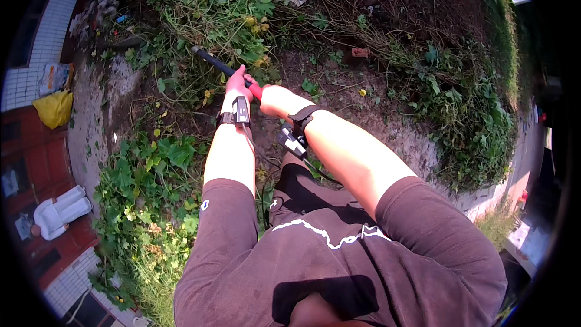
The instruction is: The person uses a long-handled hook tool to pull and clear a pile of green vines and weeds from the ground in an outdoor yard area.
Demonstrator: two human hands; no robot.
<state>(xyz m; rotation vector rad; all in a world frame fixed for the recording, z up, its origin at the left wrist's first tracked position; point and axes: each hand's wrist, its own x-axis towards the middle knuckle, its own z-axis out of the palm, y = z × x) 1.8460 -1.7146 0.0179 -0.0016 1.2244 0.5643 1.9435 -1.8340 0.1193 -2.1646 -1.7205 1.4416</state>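
Both my hands are on a black pole-like tool with a red grip (256, 91); its kind does not show. My left hand (237, 83) is closed round it ahead of the right, thumb lying along the pole. Closer to me, my right hand (276, 100) is wrapped round the red part, its fingers mostly hidden behind the wrist. The black pole (213, 60) slants away to the far left, and its grey tip (195, 50) lies over a heap of cut green vines (227, 21). Whatever the tip touches is hard to make out.
Leafy plants (154, 169) grow at my left, and more tangled vines (466, 121) lie at the right. A brick piece (360, 52) rests on the dirt. Along the left wall are a yellow bag (54, 109) and red doors (36, 157). Dry stems (387, 6) cover the far ground.
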